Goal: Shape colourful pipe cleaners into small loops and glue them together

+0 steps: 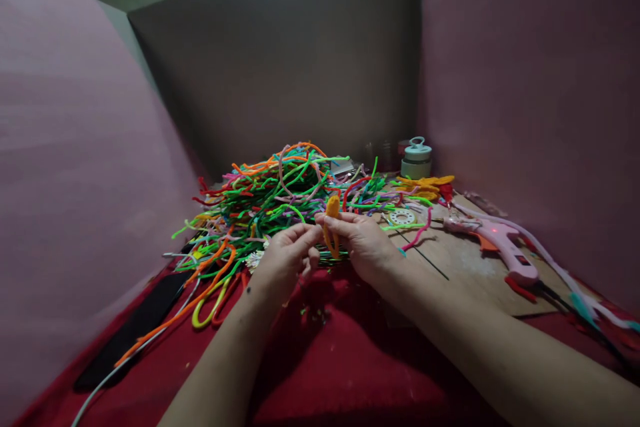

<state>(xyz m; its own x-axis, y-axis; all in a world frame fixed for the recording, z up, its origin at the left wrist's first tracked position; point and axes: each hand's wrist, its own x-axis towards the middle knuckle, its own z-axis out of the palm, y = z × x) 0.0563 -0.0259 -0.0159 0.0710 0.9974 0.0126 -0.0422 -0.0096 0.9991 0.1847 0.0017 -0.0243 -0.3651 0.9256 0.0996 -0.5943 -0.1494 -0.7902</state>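
In front of the pile, my right hand [367,240] pinches a folded yellow-orange pipe cleaner [333,205] between thumb and fingers. Its rounded tip points up, and a narrow loop hangs below the fingers. My left hand [290,253] is closed, thumb and index finger pinched at the left side of the same piece; the exact spot they grip is hidden. Just behind both hands rises a large tangled heap of coloured pipe cleaners [270,197], in green, orange, pink, red and purple. A small bunch of pale stamens [254,259] shows beside my left wrist.
A pink glue gun [505,247] with a lit red light lies at right on a brown board [465,273]. Behind it are yellow pipe-cleaner pieces [425,185] and a pale green jar [417,159]. A black flat object [135,330] and white cable lie left on the red cloth [340,373].
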